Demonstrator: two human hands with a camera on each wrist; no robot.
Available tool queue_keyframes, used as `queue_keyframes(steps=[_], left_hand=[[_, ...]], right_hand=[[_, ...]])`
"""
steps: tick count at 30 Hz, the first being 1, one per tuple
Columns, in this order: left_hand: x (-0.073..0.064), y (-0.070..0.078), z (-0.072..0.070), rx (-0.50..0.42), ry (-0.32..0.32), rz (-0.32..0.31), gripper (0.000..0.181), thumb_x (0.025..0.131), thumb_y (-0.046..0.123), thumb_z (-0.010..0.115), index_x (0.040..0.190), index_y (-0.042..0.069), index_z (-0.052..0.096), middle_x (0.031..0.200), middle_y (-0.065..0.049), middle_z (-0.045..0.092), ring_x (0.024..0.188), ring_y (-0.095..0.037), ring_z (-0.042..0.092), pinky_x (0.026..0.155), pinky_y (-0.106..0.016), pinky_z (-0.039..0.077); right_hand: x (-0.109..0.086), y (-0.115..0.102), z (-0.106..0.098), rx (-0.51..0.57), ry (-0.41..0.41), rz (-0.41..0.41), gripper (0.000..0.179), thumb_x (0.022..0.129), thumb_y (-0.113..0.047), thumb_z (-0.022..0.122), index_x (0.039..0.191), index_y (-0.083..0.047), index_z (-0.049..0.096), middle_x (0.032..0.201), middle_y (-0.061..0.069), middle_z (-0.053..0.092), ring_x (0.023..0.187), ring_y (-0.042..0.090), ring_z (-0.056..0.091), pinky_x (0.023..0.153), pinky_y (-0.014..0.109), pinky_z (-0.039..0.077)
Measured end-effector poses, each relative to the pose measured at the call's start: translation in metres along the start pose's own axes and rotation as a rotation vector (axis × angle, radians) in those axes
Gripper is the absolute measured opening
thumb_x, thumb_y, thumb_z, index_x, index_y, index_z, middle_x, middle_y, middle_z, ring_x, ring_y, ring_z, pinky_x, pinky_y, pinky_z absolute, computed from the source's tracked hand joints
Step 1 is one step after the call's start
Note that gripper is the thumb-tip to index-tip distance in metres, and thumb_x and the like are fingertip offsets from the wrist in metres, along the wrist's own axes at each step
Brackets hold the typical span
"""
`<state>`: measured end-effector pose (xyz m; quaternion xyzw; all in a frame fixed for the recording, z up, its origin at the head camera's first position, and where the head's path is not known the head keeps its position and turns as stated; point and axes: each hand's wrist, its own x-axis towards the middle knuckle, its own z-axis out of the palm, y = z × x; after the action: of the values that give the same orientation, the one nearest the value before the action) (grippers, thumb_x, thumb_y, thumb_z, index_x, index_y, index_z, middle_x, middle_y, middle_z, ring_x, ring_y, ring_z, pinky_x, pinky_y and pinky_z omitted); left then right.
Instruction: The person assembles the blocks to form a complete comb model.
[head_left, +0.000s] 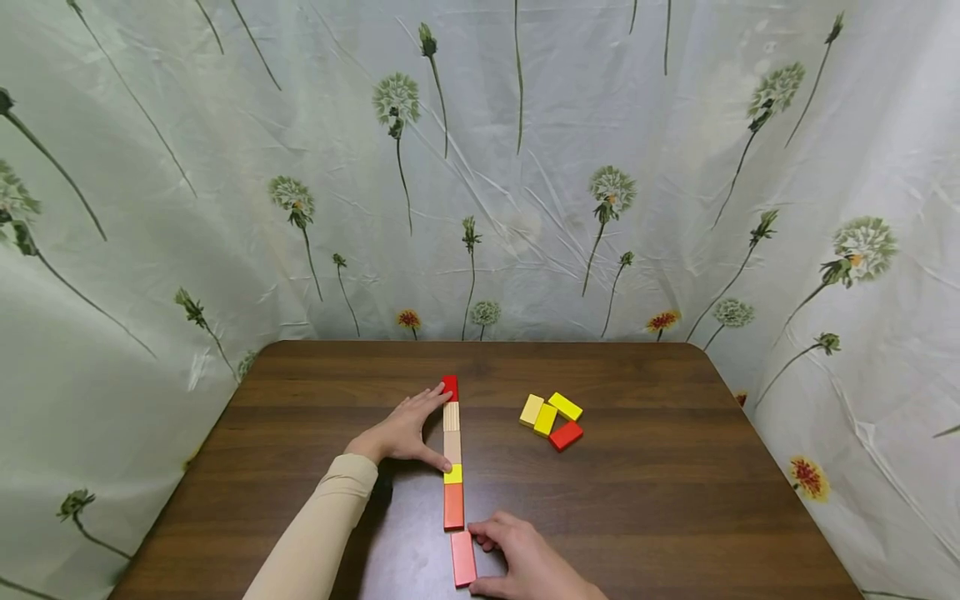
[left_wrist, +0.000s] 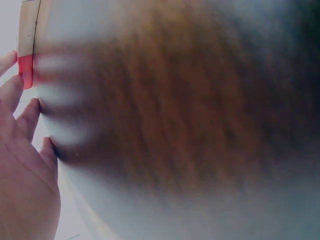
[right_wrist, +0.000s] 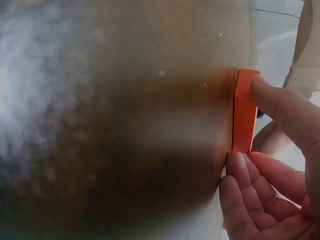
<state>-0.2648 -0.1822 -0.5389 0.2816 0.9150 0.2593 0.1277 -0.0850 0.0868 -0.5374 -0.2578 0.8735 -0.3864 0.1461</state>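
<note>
A straight row of small rectangular blocks runs toward me: a red block [head_left: 450,387] at the far end, two plain wooden blocks [head_left: 452,433], a yellow block [head_left: 453,474] and an orange-red block [head_left: 453,506]. My left hand [head_left: 408,429] spreads along the row's left side, fingers touching the far red block and thumb on the yellow one. Closest to me, a reddish block [head_left: 463,560] lies slightly apart from the row, at a small angle. My right hand [head_left: 528,558] pinches it end to end, as the right wrist view of the orange-looking block [right_wrist: 245,115] confirms.
Right of the row lie loose blocks: a pale wooden block [head_left: 531,410], two yellow blocks [head_left: 566,407] and a red block [head_left: 566,436]. They rest on a dark wooden table [head_left: 660,500]. A flower-patterned curtain [head_left: 525,167] hangs behind and beside the table.
</note>
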Motion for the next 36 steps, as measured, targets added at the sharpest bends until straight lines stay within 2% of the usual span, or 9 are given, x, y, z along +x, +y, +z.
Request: queue_keyframes(steps=[6,11,17,23,26,30,32,36], left_hand=[[0.000,0.000,0.001,0.000,0.000,-0.006,0.127,0.071,0.053,0.098,0.169,0.005,0.032,0.180,-0.018,0.021,0.165,-0.047,0.021,0.129,-0.075,0.018],[0.002,-0.001,0.003,0.004,-0.004,0.000,0.127,0.072,0.056,0.097,0.169,0.008,0.032,0.180,-0.016,0.019,0.166,-0.045,0.020,0.129,-0.074,0.018],[0.002,-0.003,0.003,-0.003,0.005,-0.001,0.127,0.071,0.055,0.098,0.169,0.008,0.033,0.180,-0.016,0.019,0.166,-0.046,0.020,0.129,-0.074,0.017],[0.000,-0.003,0.002,0.001,-0.007,-0.006,0.126,0.072,0.056,0.097,0.169,0.008,0.032,0.181,-0.015,0.019,0.166,-0.045,0.019,0.130,-0.073,0.017],[0.000,-0.002,0.002,-0.004,-0.003,-0.004,0.126,0.072,0.056,0.097,0.169,0.008,0.032,0.180,-0.015,0.020,0.166,-0.045,0.020,0.130,-0.073,0.017],[0.000,-0.001,0.002,-0.009,0.000,-0.004,0.126,0.072,0.055,0.097,0.169,0.007,0.033,0.180,-0.016,0.020,0.166,-0.046,0.020,0.130,-0.074,0.017],[0.000,-0.001,0.002,-0.008,-0.001,-0.005,0.126,0.071,0.055,0.098,0.169,0.007,0.033,0.180,-0.016,0.020,0.166,-0.046,0.020,0.130,-0.074,0.017],[0.000,-0.003,0.002,-0.006,-0.003,-0.004,0.126,0.072,0.055,0.097,0.169,0.007,0.032,0.180,-0.016,0.020,0.166,-0.046,0.020,0.130,-0.074,0.016]], right_hand=[[0.001,-0.002,0.000,-0.005,-0.023,0.029,0.051,0.086,-0.027,0.093,0.132,-0.013,0.075,0.103,-0.016,0.063,0.089,-0.008,0.053,0.082,0.018,0.055],[0.002,-0.003,0.001,-0.013,-0.026,0.058,0.048,0.086,-0.029,0.093,0.129,-0.014,0.075,0.100,-0.017,0.061,0.086,-0.007,0.051,0.079,0.017,0.053],[0.004,-0.003,0.008,-0.096,0.053,-0.044,0.046,0.086,-0.031,0.092,0.124,-0.013,0.075,0.097,-0.016,0.060,0.087,-0.008,0.051,0.079,0.015,0.052],[0.009,0.005,0.013,-0.078,0.069,-0.119,0.043,0.090,-0.032,0.089,0.122,-0.009,0.073,0.095,-0.013,0.060,0.085,-0.007,0.051,0.074,0.016,0.051],[0.012,0.004,0.012,-0.041,0.041,-0.063,0.043,0.089,-0.032,0.090,0.122,-0.010,0.073,0.095,-0.015,0.060,0.084,-0.007,0.051,0.074,0.016,0.051],[0.013,-0.005,0.008,0.006,0.000,0.062,0.044,0.086,-0.031,0.093,0.121,-0.013,0.074,0.094,-0.018,0.057,0.084,-0.008,0.050,0.076,0.016,0.051],[0.013,-0.007,0.008,0.002,0.003,0.074,0.044,0.085,-0.031,0.093,0.121,-0.015,0.073,0.094,-0.019,0.057,0.084,-0.008,0.050,0.076,0.016,0.050],[0.013,-0.007,0.009,-0.008,0.030,0.044,0.043,0.084,-0.029,0.094,0.118,-0.015,0.073,0.094,-0.018,0.058,0.085,-0.008,0.050,0.077,0.015,0.051]])
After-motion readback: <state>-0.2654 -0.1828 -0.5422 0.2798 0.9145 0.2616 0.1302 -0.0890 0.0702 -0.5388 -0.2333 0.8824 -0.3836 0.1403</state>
